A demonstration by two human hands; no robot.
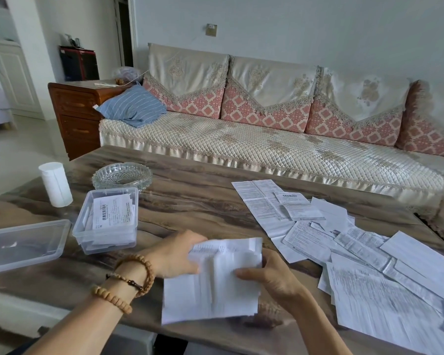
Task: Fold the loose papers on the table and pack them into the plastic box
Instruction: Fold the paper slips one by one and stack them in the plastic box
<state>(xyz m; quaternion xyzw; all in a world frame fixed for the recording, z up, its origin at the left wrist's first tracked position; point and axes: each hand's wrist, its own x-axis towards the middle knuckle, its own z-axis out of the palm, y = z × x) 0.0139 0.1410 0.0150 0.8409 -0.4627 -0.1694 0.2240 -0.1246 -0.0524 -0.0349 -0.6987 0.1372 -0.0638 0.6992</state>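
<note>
Both hands grip one sheet (215, 278) over the bench's near edge, left hand (176, 254) and right hand (269, 278) pinching opposite sides, likely to crease it. The plastic box (108, 221), already part filled, waits near the left edge; loose papers (356, 252) lie toward the right.

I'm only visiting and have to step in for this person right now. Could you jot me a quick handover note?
Left hand and right hand: both have a grip on one half-folded sheet above the table's near edge.
Plastic box: open, on the left, a few folded papers already inside. Its lid lies beside it.
Loose papers: a spread-out pile on the right, not yet folded.
Left to do: finish this fold, box it, then work through the pile.
</note>
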